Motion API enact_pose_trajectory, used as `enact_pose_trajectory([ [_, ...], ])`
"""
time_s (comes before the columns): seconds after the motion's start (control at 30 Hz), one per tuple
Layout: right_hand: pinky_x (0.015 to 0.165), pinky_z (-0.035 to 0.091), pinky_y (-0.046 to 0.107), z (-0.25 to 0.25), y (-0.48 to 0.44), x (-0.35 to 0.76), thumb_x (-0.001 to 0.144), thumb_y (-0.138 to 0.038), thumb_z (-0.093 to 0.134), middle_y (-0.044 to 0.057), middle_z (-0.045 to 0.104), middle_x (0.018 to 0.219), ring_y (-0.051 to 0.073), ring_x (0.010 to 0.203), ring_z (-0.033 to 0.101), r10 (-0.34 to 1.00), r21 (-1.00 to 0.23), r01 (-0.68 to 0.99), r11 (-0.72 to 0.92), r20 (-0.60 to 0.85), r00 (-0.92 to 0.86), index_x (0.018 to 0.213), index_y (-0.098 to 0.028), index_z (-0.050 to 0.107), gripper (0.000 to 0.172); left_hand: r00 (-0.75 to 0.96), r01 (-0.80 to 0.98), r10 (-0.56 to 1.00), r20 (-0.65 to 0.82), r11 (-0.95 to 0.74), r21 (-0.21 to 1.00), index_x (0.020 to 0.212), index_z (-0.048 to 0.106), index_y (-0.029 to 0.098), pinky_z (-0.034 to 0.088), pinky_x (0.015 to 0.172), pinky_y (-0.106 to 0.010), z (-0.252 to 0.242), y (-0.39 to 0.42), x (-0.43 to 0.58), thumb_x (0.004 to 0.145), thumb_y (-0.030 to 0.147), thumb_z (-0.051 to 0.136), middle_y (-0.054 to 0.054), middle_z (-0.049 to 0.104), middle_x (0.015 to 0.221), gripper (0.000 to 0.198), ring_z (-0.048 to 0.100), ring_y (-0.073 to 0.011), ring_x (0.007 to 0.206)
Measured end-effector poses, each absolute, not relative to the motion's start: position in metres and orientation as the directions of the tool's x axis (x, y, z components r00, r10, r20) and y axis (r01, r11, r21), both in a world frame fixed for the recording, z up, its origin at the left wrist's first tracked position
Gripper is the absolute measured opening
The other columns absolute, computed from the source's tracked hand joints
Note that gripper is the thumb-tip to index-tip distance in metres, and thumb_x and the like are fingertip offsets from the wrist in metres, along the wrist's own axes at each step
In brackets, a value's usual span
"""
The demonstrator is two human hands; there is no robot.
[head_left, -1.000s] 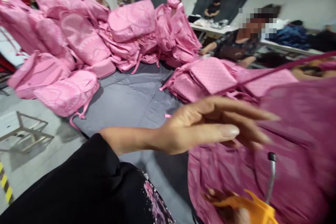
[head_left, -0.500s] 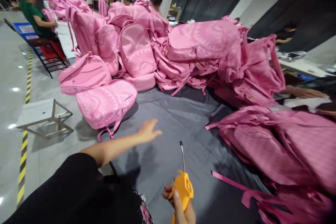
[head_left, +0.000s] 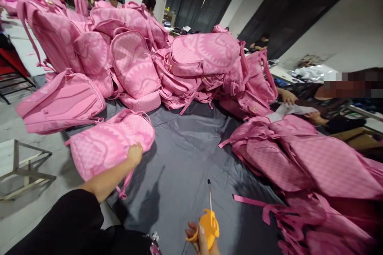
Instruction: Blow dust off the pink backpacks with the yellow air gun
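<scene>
My left hand (head_left: 134,154) reaches out in a black sleeve and is closed on the edge of a pink backpack (head_left: 109,141) that lies at the near left of a dark grey sheet (head_left: 182,155). My right hand (head_left: 201,239) shows only partly at the bottom edge, its fingers wrapped around a yellow air gun (head_left: 208,223) with a thin metal nozzle pointing up and away. A flat pile of pink backpacks (head_left: 299,159) lies to the right of that tool.
A tall heap of pink backpacks (head_left: 143,59) fills the back and left. A metal stool frame (head_left: 24,163) stands on the floor at left. A seated person (head_left: 329,99) works at a table on the right; other people sit behind the heap.
My left hand has stretched forward to the left and closed on the nearest pink backpack. The view has turned slightly left. The right hand still holds the yellow air gun.
</scene>
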State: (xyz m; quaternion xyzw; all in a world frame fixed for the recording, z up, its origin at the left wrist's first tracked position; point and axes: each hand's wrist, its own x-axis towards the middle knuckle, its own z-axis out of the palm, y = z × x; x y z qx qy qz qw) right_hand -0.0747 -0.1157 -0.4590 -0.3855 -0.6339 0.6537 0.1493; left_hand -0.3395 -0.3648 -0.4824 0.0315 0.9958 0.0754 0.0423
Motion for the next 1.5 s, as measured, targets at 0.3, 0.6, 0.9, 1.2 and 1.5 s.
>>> enact_pose_trajectory([
  [0.3,0.068,0.057,0.036,-0.403,-0.087,-0.067,0.071,-0.083,0.056,0.01,0.072,0.086,0.023,0.071,0.069,0.705,-0.967,0.242,0.079,-0.118,-0.699,0.106,-0.013,0.059,0.079,-0.276,0.945,0.959,0.063,0.259,0.199,0.137,0.053,0.022,0.042,0.104,-0.04,-0.52,-0.314,-0.237,0.086,0.01,0.05,-0.014,0.065,0.124,0.052,0.058,-0.0223,0.119],
  [0.6,0.061,0.055,0.033,-0.477,-0.034,0.059,0.073,-0.079,0.059,0.006,0.073,0.082,0.023,0.067,0.071,0.767,-0.87,0.419,-0.26,-0.45,-0.458,0.125,-0.017,0.052,0.082,-0.463,0.851,0.832,-0.306,0.514,0.109,0.145,0.044,0.01,0.022,0.113,-0.062,-0.458,-0.272,-0.256,0.068,0.013,0.071,-0.028,0.035,0.153,0.082,0.031,-0.0421,0.143],
  [0.9,0.062,0.057,0.028,-0.586,-0.066,0.052,0.064,-0.057,0.083,0.003,0.071,0.076,0.016,0.061,0.067,0.183,-0.484,0.281,-0.829,-0.709,-0.681,0.102,-0.016,0.063,0.06,-0.551,0.758,0.809,-0.206,0.588,0.282,0.155,0.027,0.019,0.023,0.115,-0.056,-0.458,-0.144,-0.134,0.077,0.059,0.068,-0.021,0.027,0.159,0.096,0.025,-0.0395,0.146],
  [1.2,0.057,0.053,0.028,-0.508,-0.073,0.055,0.07,-0.057,0.08,0.001,0.066,0.071,0.013,0.054,0.06,0.251,-0.719,0.234,-0.655,-0.498,-0.83,0.109,-0.014,0.063,0.06,-0.596,0.744,0.791,-0.137,0.608,0.277,0.123,0.062,0.014,0.049,0.082,-0.041,-0.37,-0.084,-0.158,0.09,0.032,0.059,-0.02,0.067,0.105,0.037,0.068,-0.0317,0.097],
  [1.5,0.064,0.056,0.038,-0.393,-0.037,0.065,0.075,-0.067,0.069,0.007,0.069,0.078,0.021,0.061,0.065,0.336,-0.931,0.088,-0.355,-0.215,-0.917,0.122,-0.016,0.062,0.07,-0.781,0.403,0.5,0.374,-0.055,0.914,0.109,0.073,0.016,0.049,0.092,-0.032,-0.282,-0.159,-0.252,0.078,0.041,0.07,-0.009,0.073,0.112,0.039,0.067,-0.0236,0.102],
])
